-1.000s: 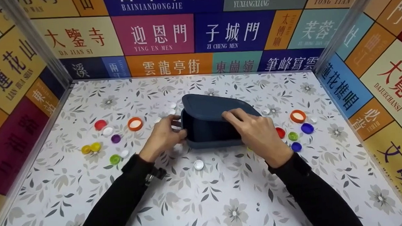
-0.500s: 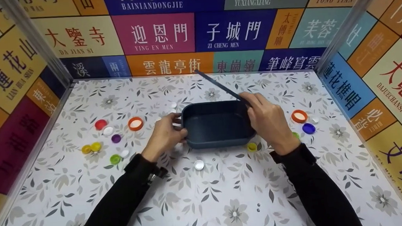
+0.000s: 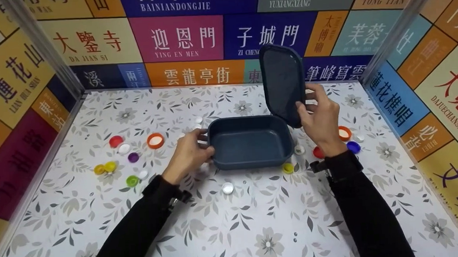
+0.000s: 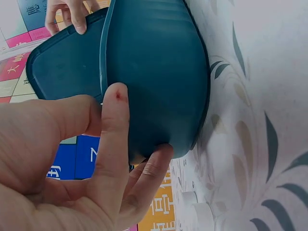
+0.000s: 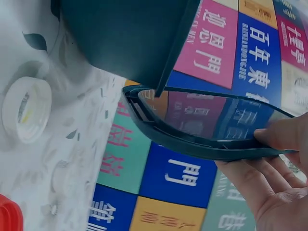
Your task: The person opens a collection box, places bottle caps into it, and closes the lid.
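Note:
A dark blue rectangular food container (image 3: 249,143), with nothing inside, stands upright on the patterned table. At its left end my left hand (image 3: 190,152) grips it; in the left wrist view fingertips (image 4: 116,96) press on the outer wall. My right hand (image 3: 322,117) holds the matching dark lid (image 3: 283,82), thumb on the inner face and fingers behind. Raised off the container, the lid stands nearly upright above its right end, inner side facing the head camera. In the right wrist view the lid (image 5: 202,149) overlaps the container's edge (image 5: 125,43).
Several bottle caps lie on both sides: an orange cap (image 3: 155,140), a purple cap (image 3: 133,157) and a green cap (image 3: 132,181) at left, a blue cap (image 3: 353,147) at right. A white cap (image 3: 228,188) and a yellow cap (image 3: 288,168) lie near the container's front. Printed panels (image 3: 183,39) wall the table.
My right hand has lifted the lid off the container and swung it up and right, so the container's inside shows. My left hand has stayed at the container's left end.

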The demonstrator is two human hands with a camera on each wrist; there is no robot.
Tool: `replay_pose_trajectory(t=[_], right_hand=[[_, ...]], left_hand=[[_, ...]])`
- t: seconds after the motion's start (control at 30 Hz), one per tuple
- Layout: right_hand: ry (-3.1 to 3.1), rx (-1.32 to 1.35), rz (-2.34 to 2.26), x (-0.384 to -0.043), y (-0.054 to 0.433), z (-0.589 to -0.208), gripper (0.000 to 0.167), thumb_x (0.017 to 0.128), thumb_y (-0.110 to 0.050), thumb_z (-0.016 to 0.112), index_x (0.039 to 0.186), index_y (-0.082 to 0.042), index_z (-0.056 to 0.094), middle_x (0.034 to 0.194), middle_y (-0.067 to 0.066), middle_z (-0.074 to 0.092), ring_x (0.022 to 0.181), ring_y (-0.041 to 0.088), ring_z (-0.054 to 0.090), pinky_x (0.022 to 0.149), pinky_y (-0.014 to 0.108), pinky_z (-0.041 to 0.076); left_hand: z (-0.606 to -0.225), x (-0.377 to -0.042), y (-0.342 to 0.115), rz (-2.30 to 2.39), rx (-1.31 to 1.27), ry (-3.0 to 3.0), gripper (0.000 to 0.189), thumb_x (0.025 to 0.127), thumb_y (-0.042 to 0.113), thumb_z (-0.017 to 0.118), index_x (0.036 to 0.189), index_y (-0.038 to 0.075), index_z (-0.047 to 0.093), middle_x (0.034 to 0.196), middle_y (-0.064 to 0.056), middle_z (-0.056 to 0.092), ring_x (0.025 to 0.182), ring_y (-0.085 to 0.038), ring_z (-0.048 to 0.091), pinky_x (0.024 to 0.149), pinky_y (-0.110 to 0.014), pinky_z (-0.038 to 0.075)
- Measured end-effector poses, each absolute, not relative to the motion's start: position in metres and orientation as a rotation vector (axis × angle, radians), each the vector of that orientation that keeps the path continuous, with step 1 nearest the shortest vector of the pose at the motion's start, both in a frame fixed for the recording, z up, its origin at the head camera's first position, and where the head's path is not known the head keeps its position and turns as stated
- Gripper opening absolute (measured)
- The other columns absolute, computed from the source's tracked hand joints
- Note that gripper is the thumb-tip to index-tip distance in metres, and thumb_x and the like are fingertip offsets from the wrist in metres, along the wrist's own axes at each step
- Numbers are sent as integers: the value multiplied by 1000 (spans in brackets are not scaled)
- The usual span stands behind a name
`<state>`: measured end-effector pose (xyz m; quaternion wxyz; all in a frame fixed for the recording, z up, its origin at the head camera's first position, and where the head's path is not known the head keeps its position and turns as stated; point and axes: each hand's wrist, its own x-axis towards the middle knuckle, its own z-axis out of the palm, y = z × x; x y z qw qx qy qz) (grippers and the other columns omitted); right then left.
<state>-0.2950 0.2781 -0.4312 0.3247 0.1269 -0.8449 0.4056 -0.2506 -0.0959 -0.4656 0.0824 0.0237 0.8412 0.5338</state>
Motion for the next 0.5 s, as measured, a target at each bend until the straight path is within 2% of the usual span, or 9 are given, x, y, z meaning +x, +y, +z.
replay_pose_trajectory(t=[0.13,0.2,0.33,0.43,0.5], right_hand=[[-2231,198,1145,-307,285,-431,45,105,-1,78,149,-1,68,117,23,85,95,35,88,84,4,60],[-2248,123,1168,-313,289,-429,46,105,-3,79,150,-5,68,119,21,86,96,24,86,84,6,61],[-2270,-37,1253,-325,295,-426,49,104,-9,82,152,-11,69,117,17,85,80,1,78,76,11,62],[-2252,-153,1430,-334,302,-425,54,104,-11,83,155,-12,66,108,7,82,70,0,74,67,16,63],[-2221,-238,1587,-341,308,-424,60,105,-11,83,160,-11,61,104,1,77,71,5,76,65,19,63]], left_hand=[[-465,-251,-96,1578,75,2532,70,100,-3,74,168,-1,56,150,-23,75,122,-35,85,76,-29,73],[-465,-251,-96,1579,74,2527,71,100,-4,75,168,-1,56,150,-23,75,122,-35,85,76,-29,73],[-464,-250,-96,1579,68,2517,70,101,-4,75,168,0,56,150,-23,75,119,-33,85,76,-30,73],[-464,-249,-96,1574,71,2523,70,100,-4,75,168,0,56,150,-23,75,117,-33,85,75,-30,73],[-464,-249,-96,1580,80,2526,70,100,-4,75,168,-1,56,149,-24,75,117,-33,86,74,-29,73]])
